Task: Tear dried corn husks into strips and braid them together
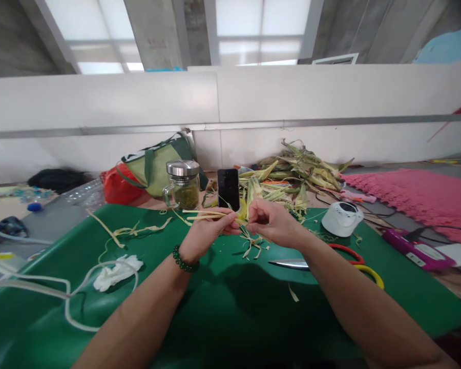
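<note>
My left hand (206, 233) and my right hand (273, 223) meet above the green mat (223, 302), both pinched on thin pale corn husk strips (205, 215). The strips stick out to the left of my left hand's fingers. More strip ends (253, 245) hang below between the hands, down to the mat. A dark green bead bracelet (182, 261) circles my left wrist.
Scissors (292, 264) with red and yellow handles lie under my right forearm. A pile of corn husks (295, 177), an upright black phone (228, 188), a glass jar (183, 183), a green bag (157, 164), a white round device (341, 218) and a pink knitted cloth (411, 192) lie behind.
</note>
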Demonstrator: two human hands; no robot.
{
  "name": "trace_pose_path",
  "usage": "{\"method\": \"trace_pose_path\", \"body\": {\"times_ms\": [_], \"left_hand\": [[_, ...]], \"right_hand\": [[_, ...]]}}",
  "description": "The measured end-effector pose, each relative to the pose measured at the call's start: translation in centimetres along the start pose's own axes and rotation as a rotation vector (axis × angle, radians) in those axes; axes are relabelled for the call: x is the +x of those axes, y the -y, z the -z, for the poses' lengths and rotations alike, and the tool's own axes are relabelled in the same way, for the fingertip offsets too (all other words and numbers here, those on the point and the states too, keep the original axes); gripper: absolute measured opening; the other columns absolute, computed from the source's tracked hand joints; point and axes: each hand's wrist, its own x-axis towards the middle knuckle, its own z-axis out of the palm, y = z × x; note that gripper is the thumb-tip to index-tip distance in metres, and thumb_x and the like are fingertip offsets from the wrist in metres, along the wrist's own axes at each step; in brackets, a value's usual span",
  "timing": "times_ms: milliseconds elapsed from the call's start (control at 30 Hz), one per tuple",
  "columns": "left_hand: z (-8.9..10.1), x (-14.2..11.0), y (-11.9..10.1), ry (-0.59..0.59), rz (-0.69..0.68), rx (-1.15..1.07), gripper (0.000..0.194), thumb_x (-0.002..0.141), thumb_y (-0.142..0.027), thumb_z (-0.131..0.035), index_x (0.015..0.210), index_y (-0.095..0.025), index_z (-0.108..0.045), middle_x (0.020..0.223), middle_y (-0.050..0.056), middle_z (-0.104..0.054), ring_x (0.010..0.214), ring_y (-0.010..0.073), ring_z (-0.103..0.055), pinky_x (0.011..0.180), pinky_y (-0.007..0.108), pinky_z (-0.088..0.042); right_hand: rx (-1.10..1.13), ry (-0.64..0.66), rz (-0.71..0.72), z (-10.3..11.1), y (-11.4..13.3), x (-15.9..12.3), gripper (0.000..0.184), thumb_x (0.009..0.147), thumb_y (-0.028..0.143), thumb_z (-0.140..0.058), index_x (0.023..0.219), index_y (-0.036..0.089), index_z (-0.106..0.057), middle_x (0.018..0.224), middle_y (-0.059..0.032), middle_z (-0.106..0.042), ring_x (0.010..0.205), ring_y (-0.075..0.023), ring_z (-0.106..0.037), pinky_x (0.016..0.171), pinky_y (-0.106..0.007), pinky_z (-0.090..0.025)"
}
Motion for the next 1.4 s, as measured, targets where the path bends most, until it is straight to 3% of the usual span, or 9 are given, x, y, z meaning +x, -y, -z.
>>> {"method": "trace_pose_path", "body": {"times_ms": [100, 300, 533, 700, 833, 967, 1133, 1267, 1400], "left_hand": [[0.1, 0.0, -0.3, 0.057, 0.081, -0.032, 0.028, 0.067, -0.034, -0.072, 0.083, -0.012, -0.067, 0.067, 0.004, -0.071, 0.062, 0.0164, -0.069, 0.063, 0.027, -0.056], [0.1, 0.1, -0.1, -0.023, -0.032, -0.005, 0.022, 0.069, -0.033, -0.07, 0.076, -0.012, -0.066, 0.056, 0.0, -0.064, 0.05, 0.011, -0.062, 0.053, 0.021, -0.052], [0.4, 0.1, 0.2, 0.221, 0.156, -0.196, 0.029, 0.075, -0.032, -0.065, 0.094, -0.011, -0.068, 0.081, 0.011, -0.073, 0.077, 0.0193, -0.069, 0.072, 0.028, -0.054], [-0.1, -0.1, 0.1, 0.153, 0.085, -0.095, 0.033, 0.071, -0.035, -0.069, 0.095, -0.012, -0.068, 0.09, 0.013, -0.073, 0.088, 0.023, -0.068, 0.08, 0.033, -0.052], [-0.6, 0.0, 0.4, 0.106, 0.015, 0.01, 0.028, 0.071, -0.031, -0.067, 0.093, -0.014, -0.07, 0.084, 0.008, -0.074, 0.083, 0.0211, -0.069, 0.079, 0.033, -0.053], [-0.8, 0.4, 1.3, 0.152, -0.104, 0.181, 0.011, 0.069, -0.019, -0.061, 0.072, -0.015, -0.072, 0.068, 0.003, -0.072, 0.069, 0.0185, -0.068, 0.073, 0.032, -0.054], [-1.1, 0.3, 2.0, 0.189, -0.139, 0.31, 0.018, 0.067, -0.011, -0.055, 0.057, -0.016, -0.069, 0.061, 0.002, -0.07, 0.064, 0.0177, -0.066, 0.069, 0.029, -0.054], [-1.4, 0.0, 1.7, 0.262, -0.078, 0.231, 0.015, 0.071, -0.023, -0.062, 0.06, -0.015, -0.069, 0.066, 0.005, -0.071, 0.067, 0.0188, -0.068, 0.068, 0.029, -0.054], [-1.3, -0.2, 1.2, 0.355, 0.066, 0.076, 0.031, 0.069, -0.043, -0.068, 0.072, -0.012, -0.071, 0.075, 0.009, -0.073, 0.072, 0.0198, -0.069, 0.073, 0.031, -0.054]], "right_hand": [[-0.013, 0.014, 0.005, -0.1, -0.3, 0.2, 0.016, 0.07, 0.021, -0.061, 0.071, 0.019, -0.045, 0.061, 0.0037, -0.049, 0.052, -0.009, -0.045, 0.047, -0.021, -0.035], [-0.01, 0.047, 0.004, 0.3, -0.6, 0.4, 0.019, 0.073, 0.028, -0.062, 0.07, 0.019, -0.045, 0.059, 0.0042, -0.048, 0.051, -0.009, -0.046, 0.046, -0.021, -0.035], [-0.103, 0.034, 0.041, 2.0, -1.2, 0.6, 0.005, 0.071, 0.021, -0.06, 0.071, 0.018, -0.055, 0.061, 0.0013, -0.057, 0.057, -0.0122, -0.053, 0.054, -0.024, -0.041], [-0.254, -0.183, 0.291, 1.8, 0.1, 0.2, 0.011, 0.071, 0.012, -0.051, 0.073, 0.02, -0.058, 0.079, -0.0035, -0.063, 0.077, -0.0175, -0.057, 0.072, -0.031, -0.044], [-0.383, -0.2, 0.413, 0.6, 0.4, 0.0, 0.011, 0.079, 0.015, -0.051, 0.077, 0.019, -0.06, 0.074, -0.005, -0.061, 0.075, -0.0182, -0.055, 0.069, -0.031, -0.042], [-0.352, -0.078, 0.329, -0.4, -0.2, 0.2, 0.014, 0.084, 0.025, -0.052, 0.089, 0.019, -0.064, 0.076, -0.0044, -0.061, 0.072, -0.016, -0.055, 0.066, -0.028, -0.042], [-0.244, -0.054, 0.257, -0.9, -0.5, 0.5, 0.009, 0.08, 0.023, -0.057, 0.074, 0.018, -0.062, 0.07, -0.0016, -0.055, 0.066, -0.0128, -0.052, 0.06, -0.024, -0.041], [-0.086, -0.069, 0.13, -0.8, -0.5, 0.8, 0.011, 0.077, 0.025, -0.056, 0.068, 0.018, -0.055, 0.063, 0.0013, -0.051, 0.056, -0.0103, -0.047, 0.052, -0.022, -0.038], [0.209, -0.022, -0.025, -0.2, -0.6, 1.0, 0.011, 0.074, 0.027, -0.055, 0.069, 0.019, -0.049, 0.056, 0.0042, -0.05, 0.05, -0.0096, -0.05, 0.048, -0.022, -0.041]]}}
